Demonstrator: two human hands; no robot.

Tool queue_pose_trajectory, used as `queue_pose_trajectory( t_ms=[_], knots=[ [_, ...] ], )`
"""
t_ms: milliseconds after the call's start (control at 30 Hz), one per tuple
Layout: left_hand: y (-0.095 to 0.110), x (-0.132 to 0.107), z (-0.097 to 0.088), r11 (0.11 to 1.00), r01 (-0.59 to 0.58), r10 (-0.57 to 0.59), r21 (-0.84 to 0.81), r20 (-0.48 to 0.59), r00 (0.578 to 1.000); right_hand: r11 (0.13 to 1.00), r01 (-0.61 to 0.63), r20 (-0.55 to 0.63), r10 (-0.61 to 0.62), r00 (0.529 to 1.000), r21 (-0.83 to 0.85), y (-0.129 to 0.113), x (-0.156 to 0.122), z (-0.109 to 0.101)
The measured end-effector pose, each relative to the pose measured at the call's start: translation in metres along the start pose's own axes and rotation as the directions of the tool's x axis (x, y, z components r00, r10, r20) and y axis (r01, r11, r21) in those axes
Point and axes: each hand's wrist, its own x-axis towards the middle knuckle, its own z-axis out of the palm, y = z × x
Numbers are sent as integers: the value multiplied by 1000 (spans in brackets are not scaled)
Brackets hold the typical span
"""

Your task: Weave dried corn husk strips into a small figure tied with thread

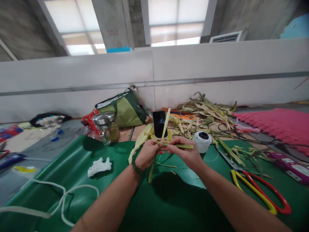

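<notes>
- Left hand [148,154] and right hand [186,155] partly hide where the green strips [185,146] cross
- Hands converge in front, fingers curled, each pinching the strips

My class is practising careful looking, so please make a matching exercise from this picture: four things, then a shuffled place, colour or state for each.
Column one
1. Plant strips
2. Scissors
3. Glass jar
4. Phone

Column two
A. Topped by a silver-coloured lid
B. Propped up, dark screen
C. Held by the left hand and right hand
D. Red and yellow handles

Pairs: 1-C, 2-D, 3-A, 4-B
</notes>
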Motion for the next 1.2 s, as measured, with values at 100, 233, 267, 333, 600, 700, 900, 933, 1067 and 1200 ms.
queue_pose_trajectory(
  t_ms=[100, 233, 267, 333, 600, 700, 900, 933, 1067, 1200],
  knots=[
    [5, -5, 0, 1000, -18, 21, -24, 98, 995, 987, -126, 24, 124, 992, 101, 4, 4, 1],
    [9, -12, 2, 998, -54, 59, -41, 136, 989, 990, -94, -78, 102, 992, 105, 4, 4, 3],
    [9, -13, 3, 996, -67, 73, -52, 136, 988, 994, -58, -115, 69, 991, 92, 4, 3, 5],
    [11, -16, 4, 993, -95, 103, -73, 123, 987, 998, 2, -175, 8, 984, 59, 6, 1, 9],
    [16, -11, -5, 995, 4, -7, -97, -27, 1000, 982, 71, -189, -104, 976, -177, 17, 10, -5],
    [13, -7, -5, 990, 49, -56, -136, -48, 997, 682, 461, 2, -559, 829, -568, 11, 6, -7],
    [4, -8, 6, 994, 44, -33, -98, 117, 993, 76, 781, 623, -557, 549, -620, 9, -6, 17],
    [3, -8, 6, 995, 49, -38, -83, 129, 991, 98, 782, 615, -561, 555, -616, 10, -7, 18],
    [3, -6, 1, 997, 71, -66, -19, 179, 982, 632, 588, 304, -507, 807, -505, 15, -4, 12],
    [5, -5, -6, 995, 103, -102, 9, 217, 971, 987, 40, 66, -30, 997, -158, 16, 5, 3]
  ],
)
